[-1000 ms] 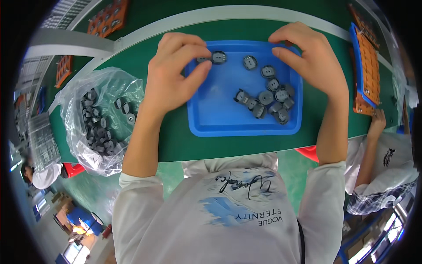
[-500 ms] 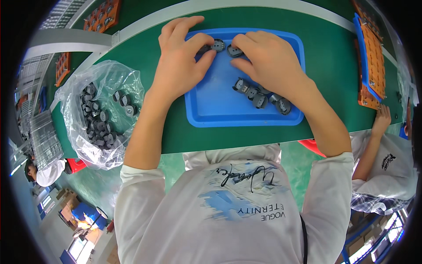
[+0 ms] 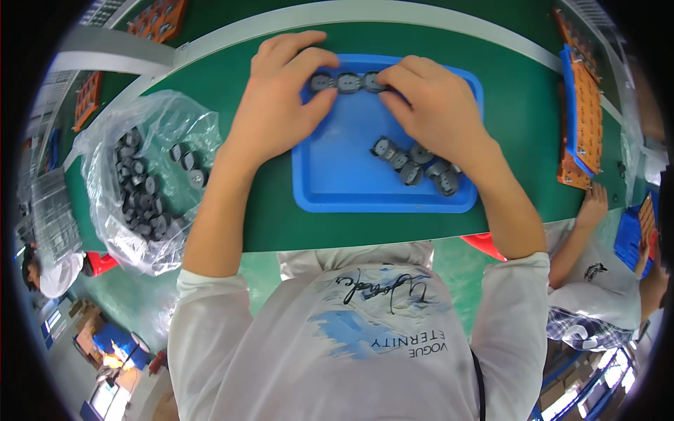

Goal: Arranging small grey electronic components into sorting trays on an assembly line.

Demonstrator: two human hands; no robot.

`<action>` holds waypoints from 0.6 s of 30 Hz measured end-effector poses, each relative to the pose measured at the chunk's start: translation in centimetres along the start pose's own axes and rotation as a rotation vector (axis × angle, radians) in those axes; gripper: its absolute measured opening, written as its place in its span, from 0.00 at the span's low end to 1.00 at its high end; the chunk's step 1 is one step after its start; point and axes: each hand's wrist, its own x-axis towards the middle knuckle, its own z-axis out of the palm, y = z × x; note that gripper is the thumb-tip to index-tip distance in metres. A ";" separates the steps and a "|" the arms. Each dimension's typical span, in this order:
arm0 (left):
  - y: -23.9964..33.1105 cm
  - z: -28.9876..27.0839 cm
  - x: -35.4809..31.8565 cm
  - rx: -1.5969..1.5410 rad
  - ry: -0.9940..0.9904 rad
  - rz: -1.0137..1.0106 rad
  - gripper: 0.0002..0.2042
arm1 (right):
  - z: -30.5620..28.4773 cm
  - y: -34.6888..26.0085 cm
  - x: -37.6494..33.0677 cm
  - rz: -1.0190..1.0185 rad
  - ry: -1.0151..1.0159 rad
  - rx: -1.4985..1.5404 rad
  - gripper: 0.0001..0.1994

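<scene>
Three parts point(image 3: 347, 83) sit rowed at eleven o'clock in the tray point(image 3: 337, 165): left hand point(image 3: 276, 102) fingers wide, right hand point(image 3: 437, 102) fingers narrow at one end (grip unclear). Loose parts point(image 3: 410, 173) lie unrowed at five.

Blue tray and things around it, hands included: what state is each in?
Blue tray: upright, partly filled.
Row of three grey parts: side by side near the far rim.
Left hand: grip at the row's left end, contact unclear.
Right hand: curled, grip at the row's right end.
Nearer grey parts: clustered, partly hidden.
Clear bag: crumpled, holding dark parts.
</scene>
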 end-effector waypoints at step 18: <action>3.3 -0.4 0.3 -0.117 -0.021 0.152 0.13 | -8.8 3.4 -0.7 0.149 -0.439 0.110 0.17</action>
